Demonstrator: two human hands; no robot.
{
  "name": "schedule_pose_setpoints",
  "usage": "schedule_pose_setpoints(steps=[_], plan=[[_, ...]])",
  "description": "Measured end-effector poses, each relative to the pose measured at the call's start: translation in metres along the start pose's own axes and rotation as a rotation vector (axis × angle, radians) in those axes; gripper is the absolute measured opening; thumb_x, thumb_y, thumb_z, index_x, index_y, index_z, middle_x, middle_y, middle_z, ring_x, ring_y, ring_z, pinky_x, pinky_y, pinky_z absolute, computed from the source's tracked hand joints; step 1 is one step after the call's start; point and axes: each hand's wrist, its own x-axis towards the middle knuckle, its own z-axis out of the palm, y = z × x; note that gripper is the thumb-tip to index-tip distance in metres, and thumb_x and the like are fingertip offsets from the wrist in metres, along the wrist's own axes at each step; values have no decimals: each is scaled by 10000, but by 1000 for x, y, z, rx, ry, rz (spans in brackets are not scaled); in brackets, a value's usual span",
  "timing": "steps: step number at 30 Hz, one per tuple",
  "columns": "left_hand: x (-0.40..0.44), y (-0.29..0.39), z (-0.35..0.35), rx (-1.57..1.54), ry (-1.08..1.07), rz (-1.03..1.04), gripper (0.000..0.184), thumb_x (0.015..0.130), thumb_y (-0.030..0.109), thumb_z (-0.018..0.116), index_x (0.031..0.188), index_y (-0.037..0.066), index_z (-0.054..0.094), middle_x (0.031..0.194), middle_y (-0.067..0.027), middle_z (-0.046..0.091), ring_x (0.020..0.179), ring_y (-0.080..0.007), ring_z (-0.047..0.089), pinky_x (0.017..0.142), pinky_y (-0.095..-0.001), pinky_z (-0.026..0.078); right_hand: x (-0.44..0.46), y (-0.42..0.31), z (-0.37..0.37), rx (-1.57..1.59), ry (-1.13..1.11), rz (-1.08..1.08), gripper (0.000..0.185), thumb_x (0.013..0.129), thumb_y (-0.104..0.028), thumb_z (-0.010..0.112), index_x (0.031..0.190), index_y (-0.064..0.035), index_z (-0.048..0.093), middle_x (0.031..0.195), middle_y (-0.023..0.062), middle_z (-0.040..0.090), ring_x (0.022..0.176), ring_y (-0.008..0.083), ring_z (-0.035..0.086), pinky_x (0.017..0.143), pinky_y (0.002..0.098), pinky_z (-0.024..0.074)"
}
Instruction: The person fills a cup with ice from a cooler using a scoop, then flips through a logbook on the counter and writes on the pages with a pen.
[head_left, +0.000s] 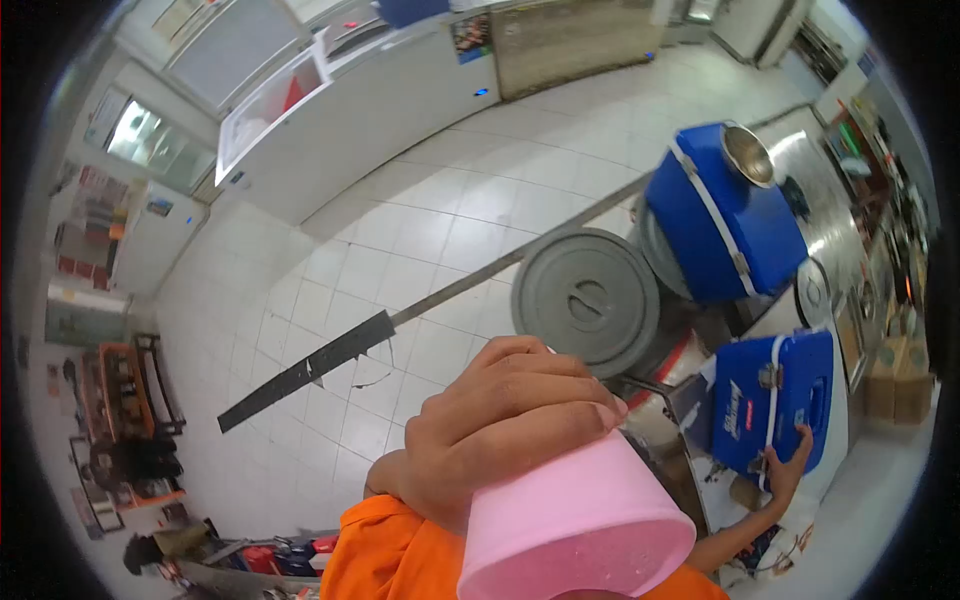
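Close to the camera, my left hand point(515, 410) is wrapped around the base end of a pink plastic cup point(570, 500). The cup is tilted, its wide mouth turned toward me at the bottom of the view. At the lower right, my right hand point(790, 465) reaches out to a blue cooler box point(745, 400) with a white band and latch. Its thumb and a finger are apart against the side of the box. The other fingers of that hand are hard to make out.
A grey lidded bin point(585, 300) stands beyond the cup. Behind it, a larger blue cooler point(720, 220) carries a metal bowl point(748, 156). A steel counter point(830, 215) runs along the right. White chest freezers point(380, 130) line the far side, one open. White floor tiles point(300, 400) lie left.
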Motion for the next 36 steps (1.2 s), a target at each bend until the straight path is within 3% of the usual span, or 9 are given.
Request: schedule_pose_setpoints(steps=[5, 6, 13, 15, 20, 26, 31, 33, 36], plan=[[18, 1, -98, 107, 54, 34, 305, 841, 196, 774, 1089, 64, 655, 956, -110, 735, 867, -249, 720, 806, -422, 550, 35, -89, 41, -265, 482, -97, 500, 910, -218, 715, 1350, -44, 555, 1331, 175, 582, 1241, 365, 542, 1062, 471, 406], [21, 1, -115, 130, 68, 39, 308, 843, 199, 772, 1092, 65, 651, 953, -109, 734, 867, -249, 721, 803, -420, 551, 40, -108, 63, -243, 560, -126, 369, 937, -153, 652, 1280, -27, 597, 1271, 160, 611, 1190, 342, 573, 1038, 464, 417], [42, -21, -209, 240, 238, 49, 303, 861, 212, 759, 1095, 61, 643, 932, -113, 726, 868, -247, 725, 774, -410, 549, 35, -249, 256, 406, -57, -328, 321, 856, 4, 617, 1177, 4, 620, 1098, 160, 618, 1077, 340, 599, 968, 411, 464], [49, -36, -237, 287, 289, 54, 298, 863, 214, 762, 1087, 58, 644, 929, -119, 723, 859, -248, 727, 759, -404, 550, 20, -275, 315, 276, -206, -493, 322, 838, 12, 613, 1159, -14, 625, 1031, 154, 602, 1026, 323, 608, 912, 410, 485], [86, -81, -312, 359, 422, 26, 307, 849, 200, 792, 1056, 21, 653, 942, -158, 715, 821, -259, 728, 706, -382, 564, 26, -332, 434, 295, -808, -488, 308, 892, -16, 549, 1186, 12, 640, 1150, 204, 660, 1062, 367, 635, 923, 403, 493], [138, -139, -409, 296, 542, -144, 349, 857, 183, 789, 1083, -36, 637, 966, -206, 699, 844, -286, 725, 719, -368, 598, 98, -524, 505, 345, -873, -397, 269, 934, -57, 580, 1177, 35, 650, 1150, 218, 690, 1047, 325, 664, 898, 391, 518], [169, -179, -504, 131, 596, -206, 432, 941, 292, 713, 1146, -59, 570, 1023, -227, 678, 975, -319, 705, 792, -367, 603, 187, -768, 566, 361, -899, -767, 237, 942, -115, 598, 1118, 20, 682, 1064, 208, 721, 976, 319, 695, 834, 396, 548], [173, -198, -548, 56, 596, -190, 438, 944, 301, 711, 1150, -63, 580, 1043, -236, 678, 993, -328, 702, 803, -374, 604, 204, -872, 577, 423, -850, -949, 170, 935, -121, 636, 1067, -37, 701, 918, 137, 731, 789, 214, 683, 696, 336, 526], [176, -229, -611, -162, 634, -191, 441, 949, 301, 708, 1157, -71, 592, 1069, -252, 677, 1009, -338, 698, 814, -377, 602, 208, -1027, 572, 439, -874, -1065, 159, 943, -102, 617, 1067, -43, 697, 917, 131, 725, 764, 215, 673, 678, 336, 524]])
